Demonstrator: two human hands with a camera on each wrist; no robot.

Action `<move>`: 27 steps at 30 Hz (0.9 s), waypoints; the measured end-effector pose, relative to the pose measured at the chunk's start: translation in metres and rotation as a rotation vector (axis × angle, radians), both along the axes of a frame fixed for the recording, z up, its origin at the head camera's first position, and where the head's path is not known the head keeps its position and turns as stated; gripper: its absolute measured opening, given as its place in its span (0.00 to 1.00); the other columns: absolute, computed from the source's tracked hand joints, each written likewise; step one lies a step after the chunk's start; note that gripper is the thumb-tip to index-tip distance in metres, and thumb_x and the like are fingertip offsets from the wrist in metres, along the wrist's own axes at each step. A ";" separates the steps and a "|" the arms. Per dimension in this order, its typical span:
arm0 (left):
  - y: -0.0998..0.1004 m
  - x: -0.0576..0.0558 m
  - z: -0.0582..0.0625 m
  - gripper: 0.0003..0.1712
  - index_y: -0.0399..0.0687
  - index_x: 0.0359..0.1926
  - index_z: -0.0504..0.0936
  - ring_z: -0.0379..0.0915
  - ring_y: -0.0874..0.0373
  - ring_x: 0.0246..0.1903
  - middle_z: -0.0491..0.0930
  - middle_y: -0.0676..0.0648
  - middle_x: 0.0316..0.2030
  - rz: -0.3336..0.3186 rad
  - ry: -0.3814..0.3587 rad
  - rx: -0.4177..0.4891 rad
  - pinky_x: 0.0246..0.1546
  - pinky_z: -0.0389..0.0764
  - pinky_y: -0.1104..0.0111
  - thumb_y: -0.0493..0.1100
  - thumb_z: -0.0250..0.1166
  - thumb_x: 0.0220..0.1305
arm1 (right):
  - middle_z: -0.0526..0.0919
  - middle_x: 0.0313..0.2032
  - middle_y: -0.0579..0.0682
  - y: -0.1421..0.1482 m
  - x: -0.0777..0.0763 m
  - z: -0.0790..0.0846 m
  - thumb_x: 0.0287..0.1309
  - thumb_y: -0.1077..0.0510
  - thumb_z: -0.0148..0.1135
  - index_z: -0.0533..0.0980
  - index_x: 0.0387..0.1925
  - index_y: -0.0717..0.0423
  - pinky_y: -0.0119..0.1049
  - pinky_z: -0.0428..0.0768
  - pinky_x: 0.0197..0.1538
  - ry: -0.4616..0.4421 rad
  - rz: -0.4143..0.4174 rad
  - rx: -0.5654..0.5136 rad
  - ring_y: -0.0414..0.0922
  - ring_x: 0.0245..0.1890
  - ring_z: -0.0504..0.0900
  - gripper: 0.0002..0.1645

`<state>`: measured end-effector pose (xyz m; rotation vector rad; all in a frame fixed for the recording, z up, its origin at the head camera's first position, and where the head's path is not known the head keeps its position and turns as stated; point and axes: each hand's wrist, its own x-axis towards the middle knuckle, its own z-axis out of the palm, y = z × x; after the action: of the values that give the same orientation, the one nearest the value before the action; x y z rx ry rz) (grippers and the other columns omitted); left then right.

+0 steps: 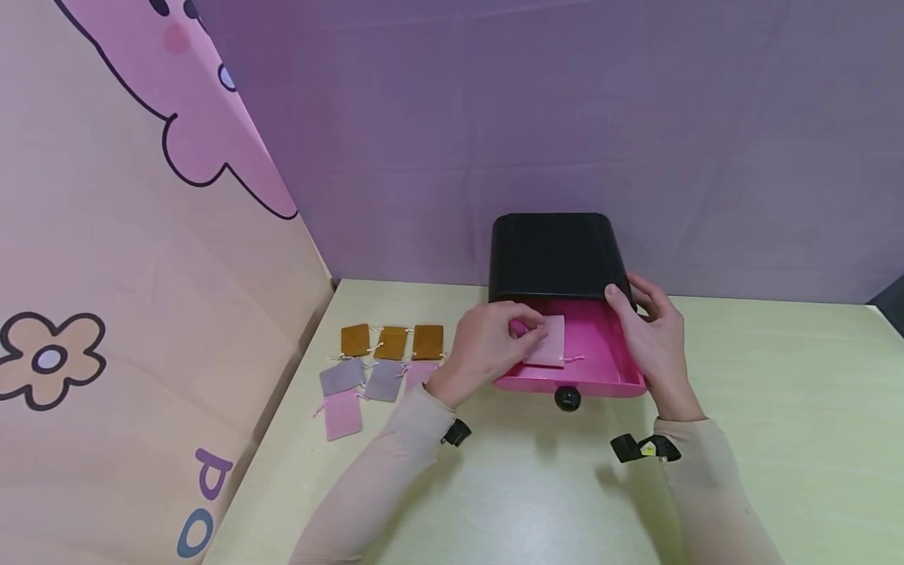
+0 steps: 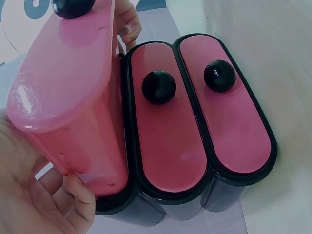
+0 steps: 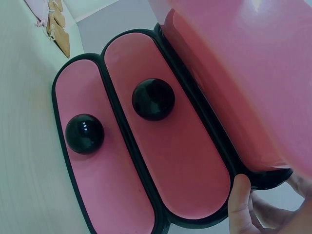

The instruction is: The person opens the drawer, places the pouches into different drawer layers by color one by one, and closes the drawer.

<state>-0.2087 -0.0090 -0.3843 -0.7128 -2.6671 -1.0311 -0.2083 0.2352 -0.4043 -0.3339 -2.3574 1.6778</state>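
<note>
A black drawer box (image 1: 554, 255) stands on the table with its top pink drawer (image 1: 600, 345) pulled out by its black knob side. My left hand (image 1: 487, 345) reaches over the drawer's left wall, thumb and forefinger pinching a light pink drawstring pouch (image 1: 554, 345) inside it. Its other fingers (image 2: 78, 195) curl beside the drawer's side in the left wrist view. My right hand (image 1: 653, 337) grips the right side of the black box, thumb on the front upper edge. Two lower drawers (image 2: 170, 141) with round black knobs show as pushed in.
To the left lie several small drawstring pouches: brown ones (image 1: 428, 342), grey ones (image 1: 384, 380) and pink ones (image 1: 343, 416). A purple cloth (image 1: 424, 157) hangs behind the table (image 1: 537, 502). A printed cloth (image 1: 141, 259) stands along the left edge.
</note>
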 end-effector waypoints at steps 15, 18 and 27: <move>-0.012 0.009 -0.002 0.12 0.58 0.51 0.94 0.74 0.66 0.29 0.91 0.56 0.38 -0.018 0.006 0.060 0.31 0.74 0.76 0.51 0.73 0.69 | 0.73 0.75 0.54 -0.001 -0.001 -0.001 0.73 0.33 0.59 0.65 0.81 0.34 0.19 0.76 0.47 0.004 -0.001 -0.002 0.39 0.54 0.76 0.40; -0.016 0.014 -0.003 0.12 0.57 0.50 0.94 0.74 0.66 0.30 0.89 0.56 0.35 -0.009 0.020 0.073 0.32 0.74 0.76 0.50 0.73 0.69 | 0.73 0.75 0.55 -0.002 -0.001 -0.001 0.73 0.34 0.60 0.65 0.81 0.34 0.20 0.77 0.46 0.001 0.001 -0.005 0.40 0.55 0.76 0.40; -0.032 0.028 -0.003 0.08 0.52 0.45 0.94 0.77 0.66 0.29 0.88 0.54 0.32 -0.028 0.082 0.127 0.30 0.77 0.76 0.47 0.74 0.68 | 0.74 0.74 0.54 -0.001 -0.001 0.000 0.73 0.34 0.60 0.66 0.80 0.34 0.20 0.76 0.47 0.005 -0.014 0.002 0.37 0.53 0.76 0.39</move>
<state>-0.1809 -0.0411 -0.3872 -0.7520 -2.5038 -1.1410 -0.2094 0.2346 -0.4041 -0.3447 -2.3480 1.6681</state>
